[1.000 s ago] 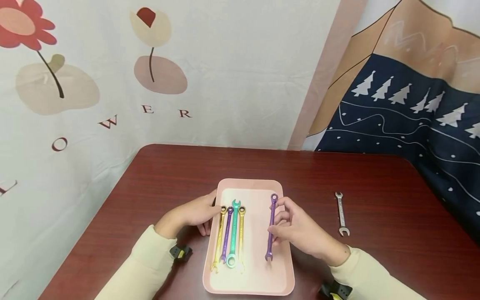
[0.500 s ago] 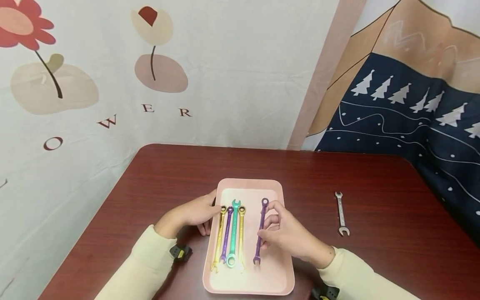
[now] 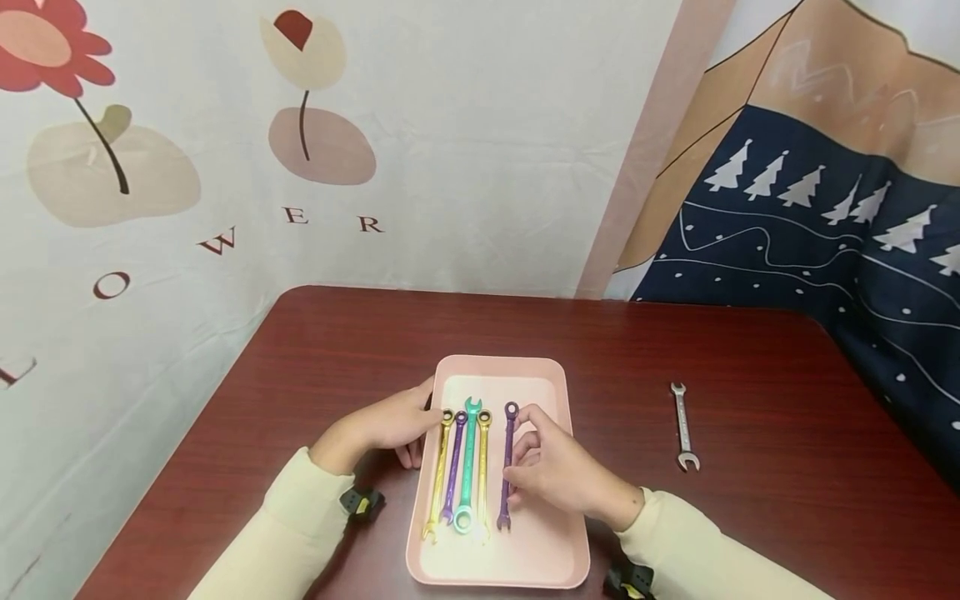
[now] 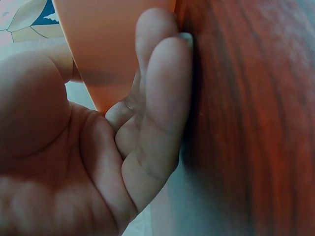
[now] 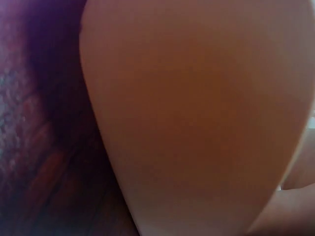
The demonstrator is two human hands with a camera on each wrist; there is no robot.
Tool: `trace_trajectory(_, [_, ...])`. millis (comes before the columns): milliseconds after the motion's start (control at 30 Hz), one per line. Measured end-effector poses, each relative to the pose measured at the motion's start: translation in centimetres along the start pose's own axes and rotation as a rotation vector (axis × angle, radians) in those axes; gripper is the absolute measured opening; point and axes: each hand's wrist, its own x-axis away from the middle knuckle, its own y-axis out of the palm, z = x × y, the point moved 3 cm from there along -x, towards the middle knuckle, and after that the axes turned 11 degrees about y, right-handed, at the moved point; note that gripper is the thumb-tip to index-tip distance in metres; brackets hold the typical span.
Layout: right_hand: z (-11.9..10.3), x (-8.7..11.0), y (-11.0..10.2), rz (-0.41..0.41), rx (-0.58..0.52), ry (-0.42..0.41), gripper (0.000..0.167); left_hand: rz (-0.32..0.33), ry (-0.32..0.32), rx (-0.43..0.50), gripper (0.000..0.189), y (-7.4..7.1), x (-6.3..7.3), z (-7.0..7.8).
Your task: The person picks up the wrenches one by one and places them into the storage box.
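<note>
A pink tray [image 3: 536, 558] lies lengthwise in front of me in the head view. My left hand [image 3: 386, 423] grips its left side, thumb over the rim and fingers outside; the left wrist view shows those fingers against the tray wall [image 4: 106, 39]. My right hand [image 3: 558, 471] pinches a purple combination wrench [image 3: 507, 454] between thumb and fingers over the tray, ring end away from me. Left of it, side by side in the tray, lie a yellow wrench [image 3: 483, 467], a teal wrench [image 3: 468, 462], another purple wrench [image 3: 454, 467] and another yellow wrench [image 3: 438, 483].
A silver wrench [image 3: 683, 429] lies on the dark red wooden table [image 3: 757, 400], right of the tray. Behind the table hangs a printed cloth [image 3: 480, 167]. The tray's side [image 5: 197, 98] fills most of the right wrist view.
My right hand has moved left over the tray with the purple wrench, bringing it close beside the row of wrenches. The left hand and the tray have stayed in place.
</note>
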Motion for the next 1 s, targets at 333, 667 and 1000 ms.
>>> trace_trajectory(333, [0.1, -0.6, 0.3, 0.016, 0.063, 0.039, 0.05, 0.002, -0.009, 0.003, 0.057, 0.1, -0.1, 0.0])
trace_trajectory(667, [0.4, -1.1, 0.4, -0.032, 0.053, 0.156, 0.066, 0.001, 0.002, 0.005, 0.058, 0.1, -0.1, -0.1])
trace_trajectory(1000, [0.4, -1.4, 0.6, -0.026, 0.026, 0.161, 0.095, 0.008, -0.008, 0.002, 0.058, 0.1, -0.2, -0.1])
